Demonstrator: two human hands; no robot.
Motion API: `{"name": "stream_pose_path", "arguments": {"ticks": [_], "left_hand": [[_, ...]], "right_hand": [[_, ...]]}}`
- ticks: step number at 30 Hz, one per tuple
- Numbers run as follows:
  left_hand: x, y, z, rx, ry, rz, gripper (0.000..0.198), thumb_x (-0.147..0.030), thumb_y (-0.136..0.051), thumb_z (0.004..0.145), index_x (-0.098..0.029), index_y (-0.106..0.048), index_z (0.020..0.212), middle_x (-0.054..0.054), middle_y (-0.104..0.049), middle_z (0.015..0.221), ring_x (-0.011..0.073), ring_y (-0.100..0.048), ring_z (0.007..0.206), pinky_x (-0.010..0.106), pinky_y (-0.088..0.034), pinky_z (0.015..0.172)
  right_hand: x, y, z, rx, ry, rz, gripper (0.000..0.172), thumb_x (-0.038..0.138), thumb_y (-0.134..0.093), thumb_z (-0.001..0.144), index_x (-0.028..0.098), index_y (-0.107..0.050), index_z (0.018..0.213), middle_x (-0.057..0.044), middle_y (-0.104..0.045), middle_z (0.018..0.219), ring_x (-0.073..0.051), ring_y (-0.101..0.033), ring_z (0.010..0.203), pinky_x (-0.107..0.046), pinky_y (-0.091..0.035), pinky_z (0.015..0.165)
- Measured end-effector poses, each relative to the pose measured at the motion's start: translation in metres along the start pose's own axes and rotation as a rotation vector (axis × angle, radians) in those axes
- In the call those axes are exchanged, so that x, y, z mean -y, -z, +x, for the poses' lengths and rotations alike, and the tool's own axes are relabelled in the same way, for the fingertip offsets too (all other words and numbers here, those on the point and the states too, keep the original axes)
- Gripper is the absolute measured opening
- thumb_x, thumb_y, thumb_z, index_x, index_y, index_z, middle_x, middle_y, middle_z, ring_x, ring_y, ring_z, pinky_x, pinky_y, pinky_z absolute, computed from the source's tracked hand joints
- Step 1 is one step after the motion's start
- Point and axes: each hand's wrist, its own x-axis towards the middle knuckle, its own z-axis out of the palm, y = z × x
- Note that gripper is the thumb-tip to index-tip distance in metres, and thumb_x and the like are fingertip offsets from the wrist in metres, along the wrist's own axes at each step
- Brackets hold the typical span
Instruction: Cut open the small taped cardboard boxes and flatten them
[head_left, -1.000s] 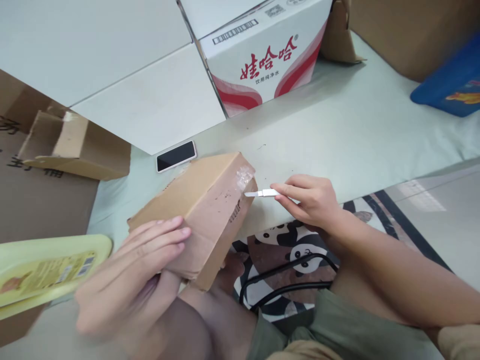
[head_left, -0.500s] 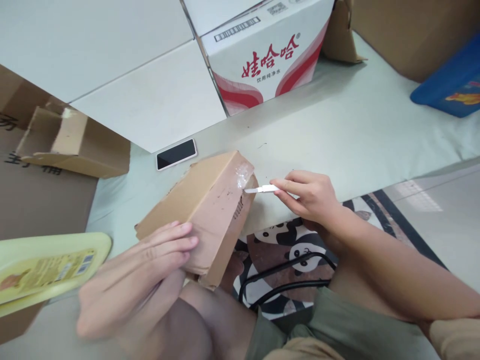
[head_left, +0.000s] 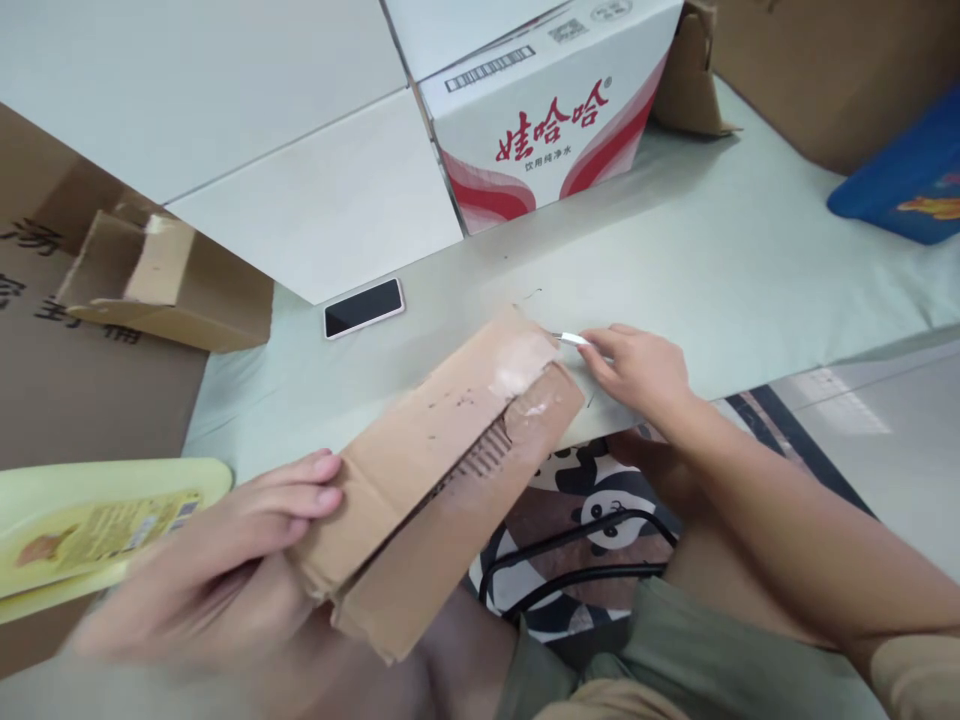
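A brown cardboard box [head_left: 405, 450] is tilted above the table's near edge, its taped side turned up. A dark slit runs between its two flaps, and clear tape [head_left: 536, 405] covers the far right end. My left hand [head_left: 262, 520] is closed on the box's near left end, fingers on top; the thumb is hidden. In my right hand [head_left: 637, 365], pinched between thumb and fingers, is a small white-handled knife [head_left: 574, 340]. Its blade is at the box's far right corner, mostly hidden, and I cannot tell whether it touches.
A phone [head_left: 364, 308] lies on the pale green tablecloth [head_left: 720, 260] behind the box. White cartons [head_left: 322, 190] and a red-and-white water carton [head_left: 555, 140] stand at the back. A yellow bottle [head_left: 112, 530] is at left, a blue container [head_left: 900, 180] at right.
My left hand has tipped and turned the box, bringing its slit side up into view. The knife has moved from the tape to the far right corner, still in my right hand.
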Motion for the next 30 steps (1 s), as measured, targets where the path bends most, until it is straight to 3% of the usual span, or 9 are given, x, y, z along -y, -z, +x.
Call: {"name": "stream_pose_path", "arguments": {"ticks": [1,2,4,5,6,9,16,21,30], "left_hand": [[-0.001,-0.002,0.001,0.153,0.048,-0.018,0.012,-0.026,-0.081,0.060,-0.034,-0.072,0.061,-0.003,-0.076,0.069,0.0309,-0.074,0.063,0.052,-0.066,0.062],[-0.001,-0.004,0.002,0.190,0.044,-0.046,0.015,-0.025,-0.083,0.057,-0.033,-0.071,0.060,-0.003,-0.076,0.067,0.0293,-0.072,0.060,0.049,-0.065,0.059],[-0.004,-0.010,-0.001,-0.074,0.075,-0.074,0.015,-0.024,-0.081,0.059,-0.031,-0.068,0.058,-0.002,-0.073,0.064,0.0278,-0.070,0.060,0.051,-0.064,0.062],[-0.005,-0.013,-0.003,-0.016,0.114,-0.066,0.018,-0.020,-0.082,0.055,-0.030,-0.067,0.057,-0.002,-0.072,0.063,0.0275,-0.070,0.061,0.049,-0.063,0.062],[-0.007,-0.017,-0.005,-0.114,0.149,-0.055,0.021,-0.016,-0.081,0.057,-0.030,-0.065,0.055,-0.002,-0.069,0.060,0.0257,-0.069,0.060,0.047,-0.061,0.062],[-0.011,-0.024,-0.009,-0.118,0.195,-0.077,0.021,-0.011,-0.076,0.059,-0.029,-0.066,0.059,-0.002,-0.069,0.061,0.0245,-0.068,0.061,0.046,-0.060,0.062],[0.000,-0.022,-0.006,0.002,0.074,-0.111,0.017,-0.010,-0.075,0.064,-0.026,-0.071,0.064,-0.002,-0.073,0.064,0.0229,-0.070,0.059,0.044,-0.063,0.063],[0.005,-0.022,-0.009,0.062,0.011,-0.128,0.020,-0.003,-0.074,0.067,-0.022,-0.073,0.070,-0.001,-0.075,0.070,0.0202,-0.072,0.062,0.040,-0.066,0.067],[0.011,-0.022,-0.012,0.091,0.016,-0.073,0.021,-0.005,-0.076,0.064,-0.025,-0.072,0.070,-0.002,-0.075,0.069,0.0226,-0.072,0.065,0.043,-0.067,0.065]], "right_hand": [[0.000,-0.003,0.000,0.043,0.015,-0.001,0.027,0.039,-0.056,0.095,0.025,-0.079,0.095,-0.006,-0.071,0.078,-0.019,-0.055,0.061,-0.030,-0.025,0.052],[0.000,-0.005,0.001,0.072,0.042,0.013,0.025,0.036,-0.057,0.094,0.024,-0.079,0.095,-0.007,-0.072,0.079,-0.020,-0.057,0.064,-0.030,-0.029,0.054],[0.001,-0.008,0.002,0.066,0.118,0.109,0.023,0.032,-0.057,0.092,0.021,-0.078,0.097,-0.010,-0.074,0.083,-0.024,-0.062,0.074,-0.034,-0.041,0.064],[0.002,-0.009,0.002,0.040,0.154,0.194,0.024,0.031,-0.057,0.093,0.020,-0.077,0.099,-0.011,-0.075,0.087,-0.025,-0.065,0.080,-0.037,-0.046,0.071],[0.004,-0.009,0.002,0.017,0.177,0.297,0.025,0.033,-0.056,0.094,0.020,-0.076,0.101,-0.011,-0.076,0.092,-0.026,-0.067,0.085,-0.039,-0.049,0.077],[0.017,-0.003,0.000,0.025,0.197,0.630,0.031,0.042,-0.051,0.099,0.021,-0.072,0.109,-0.010,-0.077,0.103,-0.025,-0.070,0.095,-0.039,-0.053,0.083],[0.043,0.012,-0.011,0.098,0.239,1.084,0.044,0.057,-0.044,0.102,0.022,-0.068,0.110,-0.008,-0.075,0.104,-0.022,-0.070,0.097,-0.038,-0.055,0.086],[0.043,0.009,-0.016,0.109,0.152,1.168,0.046,0.062,-0.063,0.091,0.023,-0.062,0.115,-0.009,-0.072,0.110,-0.021,-0.069,0.097,-0.037,-0.057,0.085],[0.039,0.003,-0.012,0.202,0.180,1.252,0.033,0.055,-0.066,0.092,0.025,-0.061,0.106,-0.006,-0.065,0.109,-0.020,-0.063,0.103,-0.038,-0.055,0.089]]}}
